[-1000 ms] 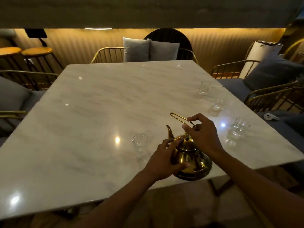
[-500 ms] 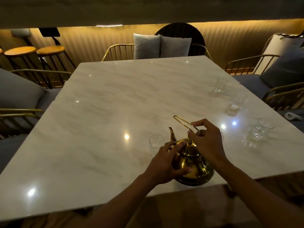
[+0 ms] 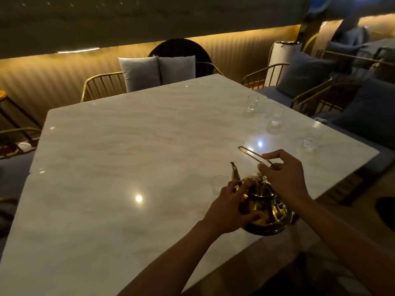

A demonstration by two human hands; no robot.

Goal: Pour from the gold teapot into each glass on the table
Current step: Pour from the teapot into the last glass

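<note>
Gold metal teapot (image 3: 264, 207) sits at the marble tabletop's (image 3: 128, 146) near edge; our left hand (image 3: 229, 207) cups its body, right hand (image 3: 284, 178) pinches its wire handle. Tipping carelessly could topple the small clear glass (image 3: 217, 184) by the spout.

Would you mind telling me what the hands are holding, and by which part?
Both hold the gold teapot: the right hand grips its wire handle, the left hand steadies its body.

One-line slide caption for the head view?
Both hands grip the gold teapot at the marble table's near edge, four glasses unfilled.
</note>
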